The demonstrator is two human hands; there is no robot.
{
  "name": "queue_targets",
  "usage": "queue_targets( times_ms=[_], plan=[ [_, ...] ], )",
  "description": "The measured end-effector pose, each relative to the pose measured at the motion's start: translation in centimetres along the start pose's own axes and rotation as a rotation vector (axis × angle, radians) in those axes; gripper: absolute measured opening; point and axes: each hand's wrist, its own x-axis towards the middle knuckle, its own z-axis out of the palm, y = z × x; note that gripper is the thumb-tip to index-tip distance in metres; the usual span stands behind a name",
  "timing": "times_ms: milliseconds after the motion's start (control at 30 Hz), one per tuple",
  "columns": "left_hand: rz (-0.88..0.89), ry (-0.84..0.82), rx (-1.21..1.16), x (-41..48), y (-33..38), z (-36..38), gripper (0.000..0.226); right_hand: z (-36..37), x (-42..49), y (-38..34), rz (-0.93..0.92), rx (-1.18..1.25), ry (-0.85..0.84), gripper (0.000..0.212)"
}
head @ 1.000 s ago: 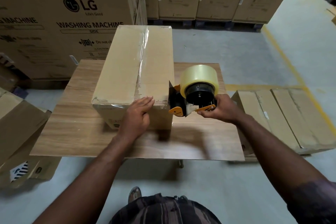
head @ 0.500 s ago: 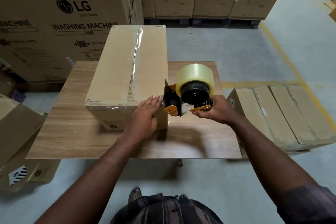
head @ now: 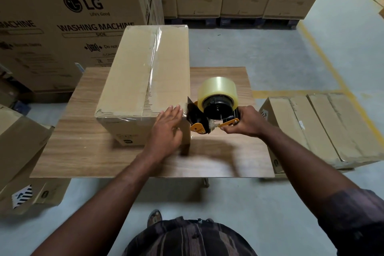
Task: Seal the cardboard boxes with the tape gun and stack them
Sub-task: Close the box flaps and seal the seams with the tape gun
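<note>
we're pressing our left hand (head: 168, 129) flat, fingers straight, on the near right corner of the box (head: 143, 81), mid-frame on the table (head: 218, 158) | our right hand (head: 247, 122) is gripping the tape gun (head: 214, 114) just beside that corner | risk: if we're pulling crooked, the tape (head: 216, 88) is wrinkling or the box is sliding

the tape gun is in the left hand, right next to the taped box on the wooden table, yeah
Not quite. The head view shows the right hand gripping the tape gun; the left hand lies flat on the near corner of the taped box. The gun is indeed beside that box on the wooden table.
</note>
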Motion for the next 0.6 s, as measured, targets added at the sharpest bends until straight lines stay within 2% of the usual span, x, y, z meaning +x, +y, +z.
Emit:
queue_targets(
  times_ms=[433, 533, 600],
  plan=[
    [-0.056, 0.101, -0.037, -0.1, 0.8, 1.1, 0.055, 1.7, -1.4, 0.2, 0.022, -0.018, 0.074, 0.019],
    [-0.071, 0.109, -0.037, -0.1, 0.9, 1.2, 0.054, 1.7, -1.3, 0.5, 0.029, -0.063, 0.084, 0.025],
    [-0.084, 0.112, -0.045, 0.0, 0.9, 1.2, 0.054, 1.8, -1.3, 0.6, 0.035, -0.093, 0.099, 0.037]
  ],
)
